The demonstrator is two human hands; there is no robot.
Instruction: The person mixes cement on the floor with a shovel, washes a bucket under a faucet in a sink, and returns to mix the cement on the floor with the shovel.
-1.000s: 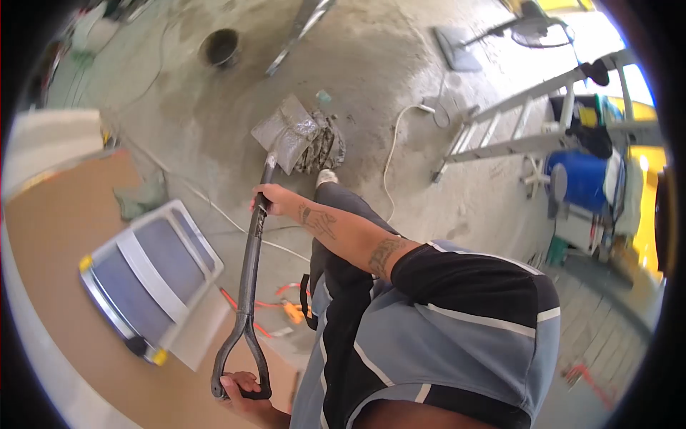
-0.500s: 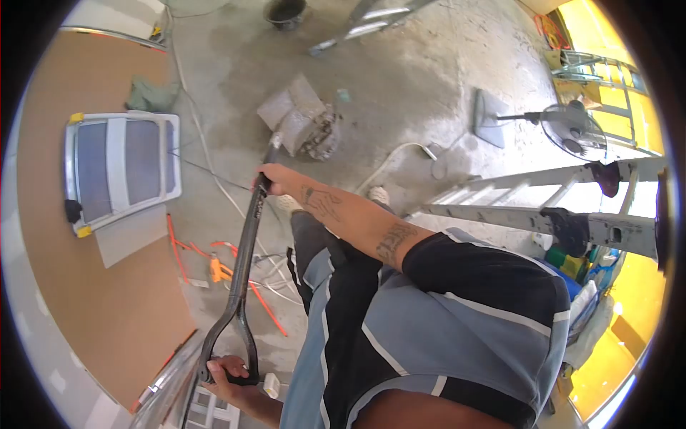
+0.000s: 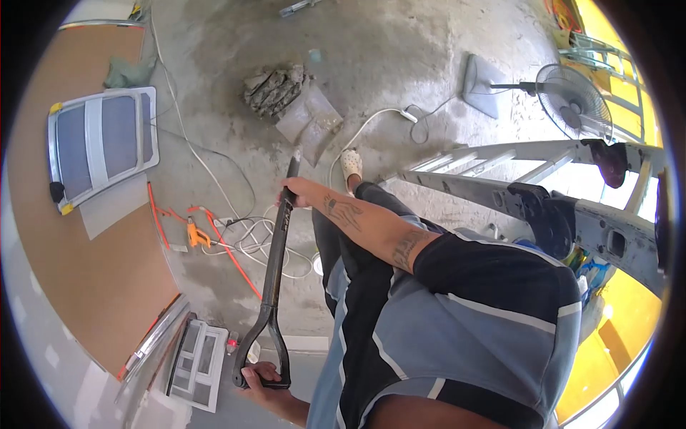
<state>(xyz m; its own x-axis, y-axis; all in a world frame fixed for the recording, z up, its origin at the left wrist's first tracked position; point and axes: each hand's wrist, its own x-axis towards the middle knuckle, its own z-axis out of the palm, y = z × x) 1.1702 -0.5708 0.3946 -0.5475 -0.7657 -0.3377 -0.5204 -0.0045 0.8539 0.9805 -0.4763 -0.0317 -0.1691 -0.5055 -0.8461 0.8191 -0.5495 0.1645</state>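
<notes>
A long dark shovel [image 3: 271,264] slants up across the view, its D-shaped handle near me and its pale grey blade [image 3: 311,120] low over or on the concrete floor; I cannot tell which. My left hand [image 3: 264,377] is closed round the crossbar of the handle. Further up, my right hand [image 3: 296,191] grips the shaft below the blade socket, with the tattooed forearm stretched out. Against the blade's left edge sits a lumpy grey heap [image 3: 275,89], wet-looking. Whether part of it rests on the blade is unclear.
An aluminium ladder [image 3: 514,186] stands close on my right, a fan [image 3: 572,104] beyond it. White cables [image 3: 246,239] and an orange tool [image 3: 198,234] lie left of the shovel. A folded platform [image 3: 103,146] rests on brown board [image 3: 107,286]. My shoe [image 3: 351,164] shows ahead.
The shovel has shifted right in view, both hands still on it. The lumpy heap, before at the blade's right, now appears at its left. The surroundings have shifted with my head.
</notes>
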